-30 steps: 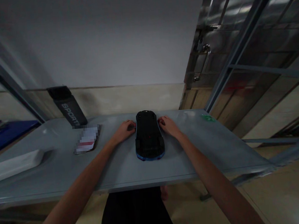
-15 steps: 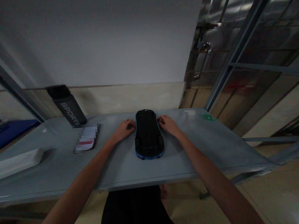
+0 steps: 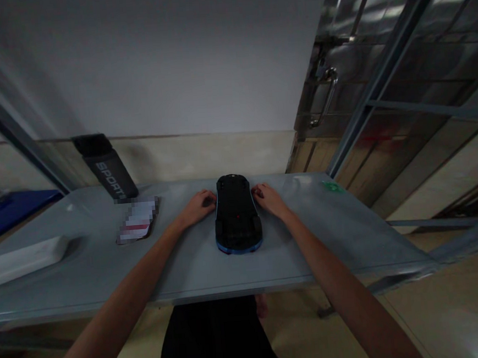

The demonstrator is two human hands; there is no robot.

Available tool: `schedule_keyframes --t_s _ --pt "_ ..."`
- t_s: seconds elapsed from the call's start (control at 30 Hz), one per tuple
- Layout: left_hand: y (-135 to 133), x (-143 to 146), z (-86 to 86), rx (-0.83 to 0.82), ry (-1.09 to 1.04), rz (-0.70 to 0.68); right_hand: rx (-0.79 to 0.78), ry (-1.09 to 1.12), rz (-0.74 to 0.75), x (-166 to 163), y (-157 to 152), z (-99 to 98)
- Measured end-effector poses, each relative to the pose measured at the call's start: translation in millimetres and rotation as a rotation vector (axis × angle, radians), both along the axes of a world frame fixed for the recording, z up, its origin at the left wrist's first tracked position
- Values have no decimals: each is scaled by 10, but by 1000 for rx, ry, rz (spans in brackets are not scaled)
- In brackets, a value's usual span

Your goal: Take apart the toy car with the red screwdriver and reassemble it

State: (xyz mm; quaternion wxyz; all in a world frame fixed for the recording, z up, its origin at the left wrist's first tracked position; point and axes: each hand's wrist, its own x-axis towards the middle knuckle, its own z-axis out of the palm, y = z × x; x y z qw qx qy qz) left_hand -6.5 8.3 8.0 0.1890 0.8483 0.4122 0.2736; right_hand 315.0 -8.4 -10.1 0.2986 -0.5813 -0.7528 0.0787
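Observation:
A toy car (image 3: 237, 212) lies upside down on the grey table (image 3: 200, 265), its black underside facing up. Blue bodywork shows along the car's near end, and a tiny red spot glows on the underside. My left hand (image 3: 200, 205) has its fingers curled in against the car's left side, near the far end. Opposite it, my right hand (image 3: 268, 198) pinches at the right side with bent fingers. Both fingertips are partly hidden by the car's edges.
A dark SPORTS bottle (image 3: 112, 169) stands at the back left, with a blurred-out phone (image 3: 138, 220) in front of it. Further left lies a long white object (image 3: 26, 261). A small green item (image 3: 332, 186) is near the right edge. Metal posts (image 3: 387, 68) rise beside the table.

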Motion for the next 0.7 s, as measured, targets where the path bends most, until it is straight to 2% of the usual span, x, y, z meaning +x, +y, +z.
schedule_keyframes --t_s 0.7 --pt "27 -2 -21 7 10 -21 16 -1 9 13 21 -28"
